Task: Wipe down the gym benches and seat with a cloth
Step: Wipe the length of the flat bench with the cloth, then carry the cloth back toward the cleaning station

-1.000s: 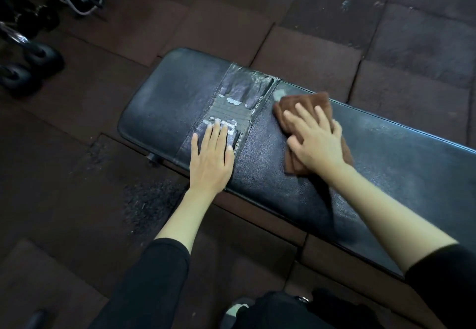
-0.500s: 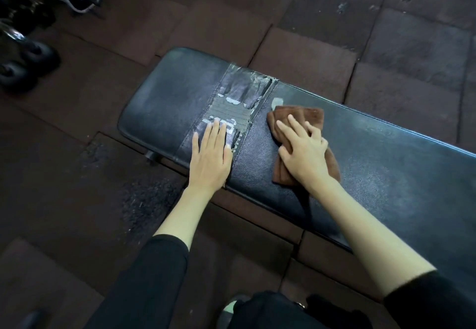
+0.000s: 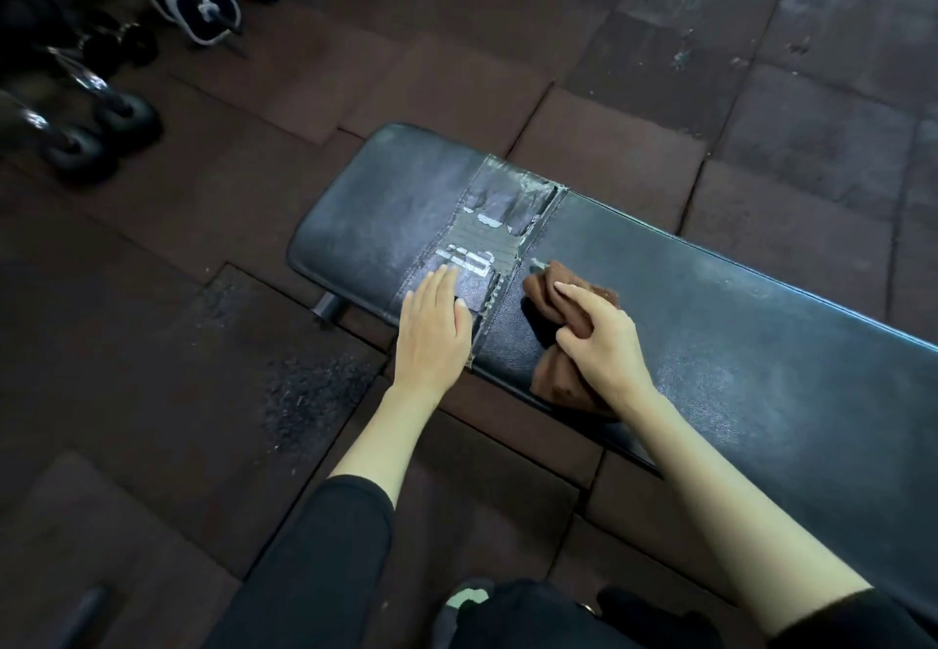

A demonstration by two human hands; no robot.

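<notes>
Long black padded bench (image 3: 710, 344), shiny, w/ a cracked, peeling patch (image 3: 487, 237) near its round end. L hand (image 3: 436, 328) lies flat on that patch, fingers straight. At its 3 o'clock, R hand (image 3: 599, 338) now bunches the soft brown cloth (image 3: 558, 379) in curled fingers; before, it pressed flat. Cloth has slid toward the near edge.

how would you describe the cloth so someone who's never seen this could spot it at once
Find the long black bench lying across the dark floor, with a worn taped patch near its left end. Just right of that patch, at the near edge, the right hand grips a crumpled cloth. It is the only brown, soft thing on the black pad.
</notes>
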